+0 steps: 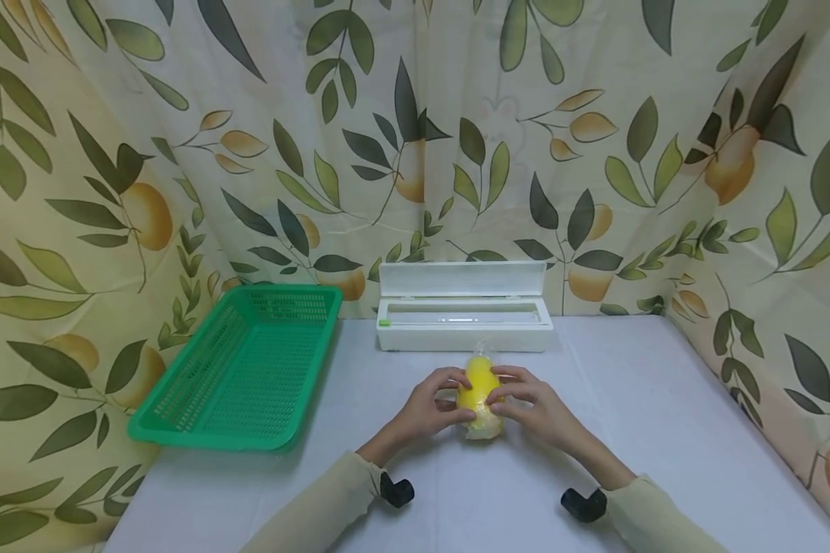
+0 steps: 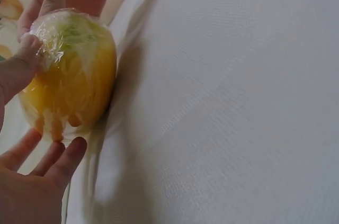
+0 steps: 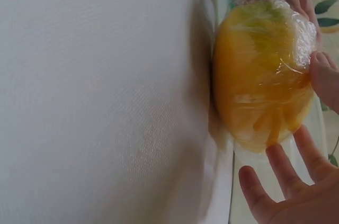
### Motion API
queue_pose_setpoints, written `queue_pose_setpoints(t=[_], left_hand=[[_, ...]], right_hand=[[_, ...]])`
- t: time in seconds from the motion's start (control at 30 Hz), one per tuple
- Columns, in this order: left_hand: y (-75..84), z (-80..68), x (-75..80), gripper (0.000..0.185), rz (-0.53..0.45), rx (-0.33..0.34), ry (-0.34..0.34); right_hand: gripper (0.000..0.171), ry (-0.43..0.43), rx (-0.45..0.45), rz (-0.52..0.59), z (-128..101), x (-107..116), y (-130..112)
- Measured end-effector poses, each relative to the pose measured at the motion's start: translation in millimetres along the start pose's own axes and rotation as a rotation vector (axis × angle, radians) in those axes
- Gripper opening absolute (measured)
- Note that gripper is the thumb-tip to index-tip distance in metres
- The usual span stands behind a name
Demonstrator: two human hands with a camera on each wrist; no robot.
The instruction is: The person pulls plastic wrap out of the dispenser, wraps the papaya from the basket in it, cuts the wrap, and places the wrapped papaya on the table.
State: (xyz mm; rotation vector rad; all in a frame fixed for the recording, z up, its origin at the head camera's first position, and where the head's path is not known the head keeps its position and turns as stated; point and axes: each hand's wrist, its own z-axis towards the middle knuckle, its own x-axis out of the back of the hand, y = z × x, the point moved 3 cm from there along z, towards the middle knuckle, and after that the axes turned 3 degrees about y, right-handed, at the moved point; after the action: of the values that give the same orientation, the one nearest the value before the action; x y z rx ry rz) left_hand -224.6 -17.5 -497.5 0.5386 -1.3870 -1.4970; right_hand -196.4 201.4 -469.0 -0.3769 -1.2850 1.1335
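A yellow, fruit-like thing (image 1: 480, 388) wrapped in clear cling film lies on the white cloth in the head view, its narrower end pointing away. My left hand (image 1: 432, 403) holds it from the left, thumb and fingertips against the film. From the other side my right hand (image 1: 536, 405) grips it the same way. The left wrist view shows the wrapped yellow thing (image 2: 74, 75) with a greenish end under crinkled film. In the right wrist view, loose film bunches on top of the yellow thing (image 3: 262, 81). Its exact kind is unclear.
Behind the hands stands a white cling film dispenser (image 1: 463, 338) with its lid raised and a green slider at the left. To the left sits a green perforated plastic basket (image 1: 300, 376). Leaf-patterned curtains (image 1: 456, 153) enclose the white-covered table (image 1: 629, 399).
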Motion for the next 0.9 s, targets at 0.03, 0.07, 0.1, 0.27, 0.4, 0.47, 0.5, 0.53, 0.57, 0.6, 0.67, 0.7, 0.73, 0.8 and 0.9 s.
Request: queue_pose_setpoints(t=[0.03,0.07,0.1,0.27,0.4,0.47,0.5,0.53,0.57,0.6,0.67,0.7,0.73,0.8,0.9], left_hand=[[-1.2,0.7,-0.8,0.041,0.005,-0.001,0.002],[-1.8,1.4,-1.4,0.041,0.011,-0.009,0.003],[-2.0,1.9,-1.8,0.040,0.015,-0.013,0.003],[-1.7,2.6,-0.7,0.029,0.021,-0.001,-0.005],[-0.6,2.7,-0.9,0.028,0.004,-0.022,-0.007],[0.3,3.4,-1.2,0.030,0.002,-0.039,0.003],[0.2,3.9,-1.7,0.031,0.002,-0.045,0.011],[0.4,4.2,-2.3,0.032,0.005,-0.047,0.023],[0.7,4.2,-2.9,0.032,0.009,-0.046,0.033],[0.9,4.4,-3.3,0.033,0.018,-0.041,0.040],[1.6,4.0,-3.7,0.033,0.033,-0.030,0.045],[1.4,3.7,-3.7,0.034,0.039,-0.032,0.039],[1.7,3.1,-3.4,0.036,0.049,-0.030,0.030],[1.5,1.9,-2.1,0.041,0.062,-0.025,-0.001],[0.1,-0.1,-0.8,0.050,0.077,-0.021,-0.032]], right_hand=[[0.010,-0.001,0.004,0.001,0.2,0.2,0.8],[0.010,-0.001,0.007,-0.001,0.3,0.5,1.5],[0.010,0.000,0.007,-0.005,0.3,1.0,2.4],[0.010,0.004,-0.020,0.003,-1.6,2.4,5.0],[0.006,0.013,-0.060,0.014,-2.9,1.5,2.7],[0.006,0.025,-0.077,0.007,-1.9,0.0,0.4],[0.007,0.030,-0.080,0.002,-1.3,-0.7,-0.5],[0.007,0.036,-0.085,-0.005,-0.8,-1.3,-1.1],[0.008,0.041,-0.089,-0.007,-0.4,-2.0,-1.5],[0.009,0.043,-0.095,-0.010,0.0,-2.7,-1.8],[0.009,0.045,-0.101,-0.007,0.0,-3.3,-2.4],[0.010,0.047,-0.104,-0.006,-0.2,-3.3,-2.4],[0.012,0.050,-0.107,-0.003,-0.3,-3.4,-2.7],[0.019,0.055,-0.107,0.002,-1.2,-3.2,-2.7],[0.031,0.066,-0.101,0.007,-2.5,-3.2,-1.1]])
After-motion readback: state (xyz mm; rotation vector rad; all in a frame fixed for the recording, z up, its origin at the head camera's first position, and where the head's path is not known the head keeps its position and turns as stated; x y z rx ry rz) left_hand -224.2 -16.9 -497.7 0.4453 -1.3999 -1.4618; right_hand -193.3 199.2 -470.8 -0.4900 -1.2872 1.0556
